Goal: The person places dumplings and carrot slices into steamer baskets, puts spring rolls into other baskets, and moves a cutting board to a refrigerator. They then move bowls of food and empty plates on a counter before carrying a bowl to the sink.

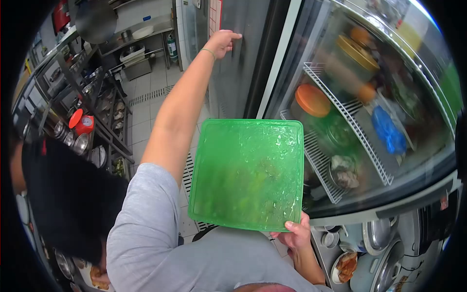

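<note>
My right hand [296, 234] grips a green plastic container [248, 177] by its near right corner, thumb over the rim. The container is square with a translucent green lid, wet with droplets, and something yellowish shows dimly inside. It hangs in front of my chest. My left arm reaches far forward, and my left hand [223, 44] is at the grey steel door surface [238, 73], one finger stretched out to the right and nothing in its grasp. A thin band circles that wrist. To the right is a glass-fronted fridge [379, 194].
Inside the fridge, wire shelves [350, 121] carry an orange-lidded tub [313, 100] and a blue bag [388, 130]. A person in black [68, 194] stands close on my left, near metal racks with bowls and a red scale [85, 124]. Lower right, a counter holds a bowl of food [346, 267].
</note>
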